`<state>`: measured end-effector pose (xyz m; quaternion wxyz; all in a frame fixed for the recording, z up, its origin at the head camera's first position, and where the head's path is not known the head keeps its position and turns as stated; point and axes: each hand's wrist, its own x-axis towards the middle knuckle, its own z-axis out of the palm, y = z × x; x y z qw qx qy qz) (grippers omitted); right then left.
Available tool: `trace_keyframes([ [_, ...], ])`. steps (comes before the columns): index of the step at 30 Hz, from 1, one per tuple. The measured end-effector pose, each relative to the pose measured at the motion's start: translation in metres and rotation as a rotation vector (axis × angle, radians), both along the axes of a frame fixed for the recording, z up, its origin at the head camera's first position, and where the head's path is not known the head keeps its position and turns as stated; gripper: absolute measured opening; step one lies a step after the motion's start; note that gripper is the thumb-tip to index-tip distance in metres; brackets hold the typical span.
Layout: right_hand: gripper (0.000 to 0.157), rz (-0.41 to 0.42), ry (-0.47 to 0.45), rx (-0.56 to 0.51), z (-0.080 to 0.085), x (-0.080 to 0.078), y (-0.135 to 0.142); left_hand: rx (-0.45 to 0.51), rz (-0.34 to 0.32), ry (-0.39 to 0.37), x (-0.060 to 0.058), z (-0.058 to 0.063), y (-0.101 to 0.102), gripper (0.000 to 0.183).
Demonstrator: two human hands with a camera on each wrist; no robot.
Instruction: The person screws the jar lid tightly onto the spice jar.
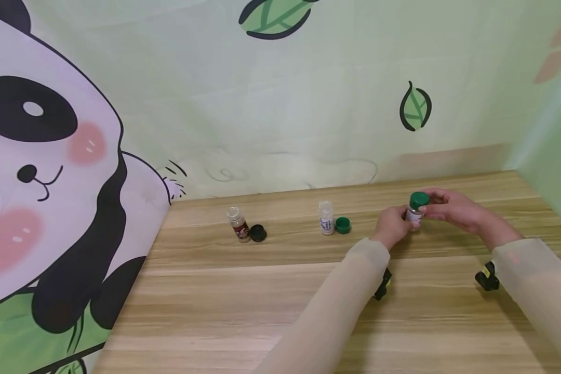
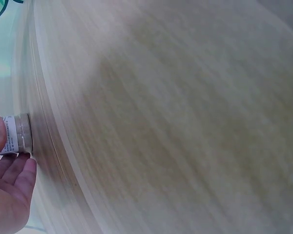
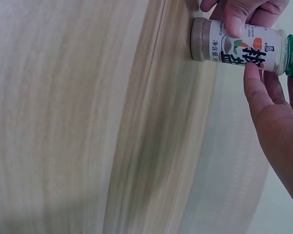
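Observation:
A seasoning bottle (image 3: 249,46) with a white printed label and grey-brown powder at its base stands upright at the table's back right. Its green cap (image 1: 419,200) sits on top. My left hand (image 1: 391,226) grips the bottle low on its body; in the left wrist view thumb and fingers lie on either side of the label (image 2: 10,135). From the right, my right hand (image 1: 455,210) reaches the top, its fingers around the green cap and one digit against the label. In the right wrist view the cap is cut off by the frame edge.
To the left on the wooden table (image 1: 243,306) stand an uncapped clear bottle (image 1: 326,218) beside a loose green cap (image 1: 343,225), and an uncapped bottle with a dark red label (image 1: 239,224) beside a black cap (image 1: 258,233). A panda-printed cloth wall (image 1: 308,104) rises behind.

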<state>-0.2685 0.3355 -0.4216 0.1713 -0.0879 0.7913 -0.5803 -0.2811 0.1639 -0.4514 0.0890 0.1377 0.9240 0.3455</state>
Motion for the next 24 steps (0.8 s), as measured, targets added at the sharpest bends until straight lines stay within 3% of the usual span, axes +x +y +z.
trace_keyframes([
  [8,0.054,-0.013,0.003,0.001,-0.002,0.0,-0.002,-0.002,-0.008,0.009,-0.001,-0.002,0.0,0.038],
  [17,0.06,-0.071,0.051,0.111,-0.005,0.002,-0.007,-0.031,-0.002,0.012,-0.002,-0.001,0.001,0.041],
  [24,0.059,-0.103,0.072,0.172,-0.006,0.003,-0.01,-0.01,-0.015,0.025,-0.007,-0.009,0.003,0.039],
])
